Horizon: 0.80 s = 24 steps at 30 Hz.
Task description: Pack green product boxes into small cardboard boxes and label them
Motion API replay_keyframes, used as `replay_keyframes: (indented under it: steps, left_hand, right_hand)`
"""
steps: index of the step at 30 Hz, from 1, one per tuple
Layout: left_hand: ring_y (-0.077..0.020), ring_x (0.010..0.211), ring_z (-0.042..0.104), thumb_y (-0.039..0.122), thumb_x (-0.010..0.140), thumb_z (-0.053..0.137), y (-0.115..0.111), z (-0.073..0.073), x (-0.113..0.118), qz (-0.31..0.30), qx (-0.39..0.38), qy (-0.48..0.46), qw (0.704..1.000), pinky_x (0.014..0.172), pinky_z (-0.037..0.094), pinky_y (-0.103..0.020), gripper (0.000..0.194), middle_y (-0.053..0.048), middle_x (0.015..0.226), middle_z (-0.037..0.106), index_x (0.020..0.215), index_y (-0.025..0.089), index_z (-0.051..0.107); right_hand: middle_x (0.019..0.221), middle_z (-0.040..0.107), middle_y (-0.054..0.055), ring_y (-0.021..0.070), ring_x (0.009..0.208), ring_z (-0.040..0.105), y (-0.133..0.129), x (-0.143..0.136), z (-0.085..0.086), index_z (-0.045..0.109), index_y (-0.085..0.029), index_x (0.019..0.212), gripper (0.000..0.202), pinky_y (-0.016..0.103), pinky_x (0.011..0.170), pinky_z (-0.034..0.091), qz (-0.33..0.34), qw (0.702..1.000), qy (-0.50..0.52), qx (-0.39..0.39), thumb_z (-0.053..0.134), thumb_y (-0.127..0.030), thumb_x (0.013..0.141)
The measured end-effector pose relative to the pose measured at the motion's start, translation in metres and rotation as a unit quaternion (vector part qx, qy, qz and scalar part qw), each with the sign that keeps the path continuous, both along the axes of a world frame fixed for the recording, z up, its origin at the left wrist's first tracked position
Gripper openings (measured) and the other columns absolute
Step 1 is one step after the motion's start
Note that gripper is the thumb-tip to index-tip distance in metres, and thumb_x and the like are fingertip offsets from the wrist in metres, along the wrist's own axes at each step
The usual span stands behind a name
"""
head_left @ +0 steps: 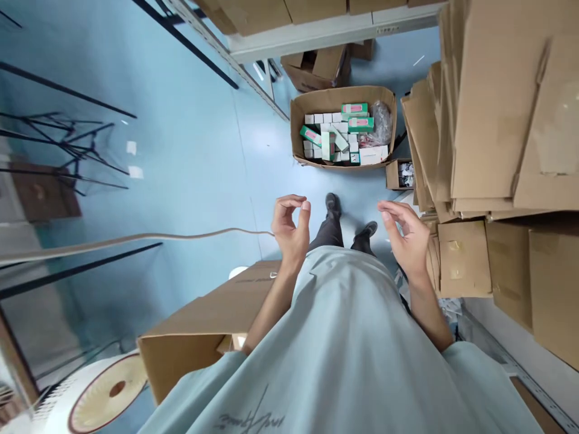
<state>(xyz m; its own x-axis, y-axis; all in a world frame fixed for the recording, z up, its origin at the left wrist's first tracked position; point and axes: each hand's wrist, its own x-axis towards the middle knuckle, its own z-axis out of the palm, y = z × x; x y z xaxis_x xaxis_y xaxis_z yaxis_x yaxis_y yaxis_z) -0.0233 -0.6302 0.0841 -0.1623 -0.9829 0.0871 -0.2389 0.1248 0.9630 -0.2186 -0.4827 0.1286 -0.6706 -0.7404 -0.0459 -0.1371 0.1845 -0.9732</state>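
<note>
My left hand (292, 232) is raised in front of my shirt, its fingers curved towards the thumb with a gap inside the curl. No object shows in it. A pale cord (181, 237) comes in from the left and meets the edge of this hand; whether it touches or passes behind, I cannot tell. My right hand (407, 238) hovers on the other side, fingers loosely bent, thumb apart, nothing in it. Beyond both hands, on the floor, stands an open cardboard box (297, 135) with white and green small cartons (360, 125) and a clear plastic bag (381, 122).
Flattened cardboard (488, 108) is stacked high on the right, above more boxes (464, 259). A small box (391, 175) sits by the large one. A metal rack (335, 39) spans the top. An open carton (208, 301) and a round fan-like object (108, 392) are at lower left.
</note>
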Motion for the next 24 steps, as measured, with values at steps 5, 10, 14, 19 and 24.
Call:
replay_keyframes:
  steps: [5, 10, 14, 19, 24]
  left_hand:
    - [-0.0219, 0.110, 0.072, 0.060, 0.104, 0.077, -0.052, -0.022, 0.002, 0.029, 0.033, 0.010, 0.999, 0.106, 0.058, -0.042, 0.038, -0.005, 0.107, 0.068, 0.096, 0.025, 0.064]
    - [-0.0227, 0.110, 0.071, 0.056, 0.105, 0.076, -0.129, -0.043, 0.008, 0.001, 0.068, 0.027, 0.997, 0.106, 0.058, -0.043, 0.033, -0.005, 0.108, 0.069, 0.098, 0.026, 0.065]
    - [-0.0235, 0.111, 0.071, 0.054, 0.106, 0.073, -0.196, -0.062, 0.017, -0.025, 0.081, 0.016, 0.996, 0.107, 0.057, -0.044, 0.029, -0.006, 0.108, 0.070, 0.101, 0.026, 0.068]
    - [-0.0248, 0.111, 0.071, 0.053, 0.104, 0.076, -0.266, -0.086, 0.020, -0.049, 0.096, 0.002, 0.994, 0.108, 0.058, -0.046, 0.025, -0.005, 0.109, 0.072, 0.102, 0.028, 0.070]
    - [-0.0254, 0.112, 0.071, 0.053, 0.103, 0.078, -0.307, -0.109, 0.011, -0.059, 0.123, -0.012, 0.991, 0.109, 0.058, -0.046, 0.028, -0.006, 0.109, 0.072, 0.099, 0.026, 0.069]
  right_hand:
    - [0.122, 0.084, 0.008, 0.0255, 0.113, 0.083, -0.072, 0.005, -0.026, 0.085, -0.030, 0.122, 0.034, 0.044, 0.105, 0.070, 0.028, 0.999, -0.018, 0.026, 0.072, -0.059, 0.110]
    - [0.122, 0.084, 0.008, 0.0250, 0.111, 0.083, -0.158, 0.016, -0.057, 0.084, -0.030, 0.121, 0.037, 0.044, 0.105, 0.070, 0.031, 0.997, -0.017, 0.065, 0.073, -0.063, 0.108]
    - [0.123, 0.085, 0.009, 0.0252, 0.112, 0.083, -0.226, 0.026, -0.079, 0.083, -0.029, 0.122, 0.043, 0.043, 0.106, 0.070, 0.025, 0.995, -0.019, 0.090, 0.073, -0.067, 0.106]
    - [0.125, 0.085, 0.009, 0.0238, 0.114, 0.083, -0.291, 0.034, -0.101, 0.082, -0.028, 0.124, 0.042, 0.040, 0.106, 0.069, 0.022, 0.993, -0.003, 0.114, 0.069, -0.065, 0.109]
    - [0.126, 0.085, 0.009, 0.0237, 0.115, 0.083, -0.328, 0.033, -0.130, 0.081, -0.028, 0.126, 0.038, 0.040, 0.105, 0.069, 0.026, 0.989, -0.006, 0.147, 0.067, -0.060, 0.110]
